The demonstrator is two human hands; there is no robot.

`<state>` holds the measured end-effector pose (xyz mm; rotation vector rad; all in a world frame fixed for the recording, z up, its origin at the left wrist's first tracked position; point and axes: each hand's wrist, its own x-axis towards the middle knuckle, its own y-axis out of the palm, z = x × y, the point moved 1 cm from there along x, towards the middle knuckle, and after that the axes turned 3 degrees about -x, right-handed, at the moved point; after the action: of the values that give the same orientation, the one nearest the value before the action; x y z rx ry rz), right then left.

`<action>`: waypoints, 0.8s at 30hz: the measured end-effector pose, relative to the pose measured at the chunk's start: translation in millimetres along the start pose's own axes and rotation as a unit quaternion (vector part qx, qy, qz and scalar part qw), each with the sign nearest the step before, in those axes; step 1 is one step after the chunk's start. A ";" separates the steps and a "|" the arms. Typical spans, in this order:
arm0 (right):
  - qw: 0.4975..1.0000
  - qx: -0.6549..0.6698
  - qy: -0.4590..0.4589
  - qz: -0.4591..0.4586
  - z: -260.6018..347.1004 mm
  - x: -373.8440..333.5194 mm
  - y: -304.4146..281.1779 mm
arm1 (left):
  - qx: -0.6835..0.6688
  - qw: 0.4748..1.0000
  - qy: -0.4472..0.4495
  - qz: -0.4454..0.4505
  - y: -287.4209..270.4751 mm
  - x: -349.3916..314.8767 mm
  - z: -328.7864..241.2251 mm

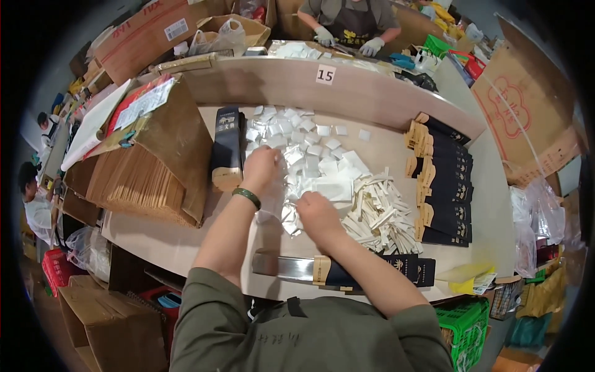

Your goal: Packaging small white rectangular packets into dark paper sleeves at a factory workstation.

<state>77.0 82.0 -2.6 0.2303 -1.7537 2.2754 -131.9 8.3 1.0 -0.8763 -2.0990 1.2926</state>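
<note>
My left hand (261, 167) is closed, its fingers curled down at the left edge of a spread of small white square packets (291, 127). What it pinches, if anything, is hidden; a faint clear film seems to hang below it. A little to the right and nearer, my right hand (319, 214) is also closed, fingertips down beside a larger white packet (331, 188). Its grip is hidden from view. Right of it lies a heap of thin paper-wrapped strips (384, 214). Under my right forearm is a shiny metal strip (288, 268) beside dark blue paper sleeves (403, 266).
Dark sleeves with tan ends (443, 186) are stacked at the right; another pile (227, 146) stands left of the packets. A carton of brown card pieces (139, 180) takes up the left. A low partition (266, 77) crosses the back, with a gloved co-worker (353, 31) beyond.
</note>
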 end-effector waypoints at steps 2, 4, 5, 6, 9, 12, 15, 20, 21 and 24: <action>0.992 0.048 -0.049 -0.104 -14.2 -16.7 -27.2 | 0.005 0.999 0.008 -0.034 -9.0 -6.1 -8.6; 0.972 0.167 0.056 -0.154 -19.8 -27.8 -49.6 | -0.035 0.997 0.021 -0.060 2.4 -15.6 -7.4; 0.972 0.171 0.059 -0.150 -20.8 -34.5 -52.8 | -0.057 0.996 0.010 -0.074 4.2 -18.9 -11.0; 0.941 0.274 0.152 -0.131 -22.6 -42.0 -52.8 | -0.079 0.993 -0.002 -0.088 6.7 -23.8 -12.4; 0.872 0.394 0.271 -0.100 -26.9 -61.9 -49.3 | -0.033 0.996 0.040 -0.067 13.7 -28.0 -11.6; 0.839 0.440 0.305 -0.099 -27.9 -81.1 -53.4 | -0.022 0.997 0.026 -0.062 19.5 -31.6 -16.9; 0.736 0.554 0.373 -0.108 -40.5 -98.3 -56.1 | -0.013 0.997 0.034 -0.067 25.4 -43.2 -25.3; 0.664 0.612 0.398 -0.159 -49.1 -95.9 -58.0 | -0.115 0.990 -0.041 -0.075 19.4 -43.1 -20.3; 0.704 0.575 0.385 -0.161 -52.0 -93.7 -58.5 | -0.185 0.978 -0.044 -0.084 16.3 -47.3 -22.6; 0.750 0.538 0.347 -0.166 -56.9 -88.5 -64.0 | -0.229 0.965 0.054 -0.120 3.8 -74.7 -23.7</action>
<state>182.3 142.7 17.1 -0.1080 0.0690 2.3275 -65.2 -32.8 0.3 -0.8184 -2.3671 0.6302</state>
